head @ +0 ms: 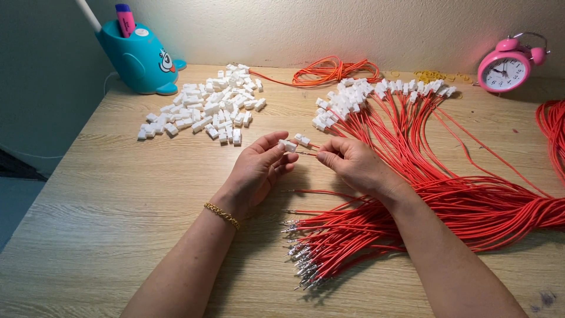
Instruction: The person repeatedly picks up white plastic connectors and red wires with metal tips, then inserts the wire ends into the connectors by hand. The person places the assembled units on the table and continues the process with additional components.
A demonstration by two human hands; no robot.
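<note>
- Connector housing [288, 145], small and white, sits pinched between the thumb and fingertips of our left hand [259, 168], held up just above the wooden table [118, 200].
- Our right hand [353, 162] has its fingers closed on the end of one red wire [307, 153], metal tip pointing at the housing, nearly touching it.
- We judge this as the insertion step (tip lined up, not yet seated).
- Next we need a straight, steady push into the housing's opening.
- Loose white housings [206, 112] wait in a pile beyond our left hand; bare-ended wires [329, 241] lie fanned near our right wrist, finished ones [376, 94] farther back.
</note>
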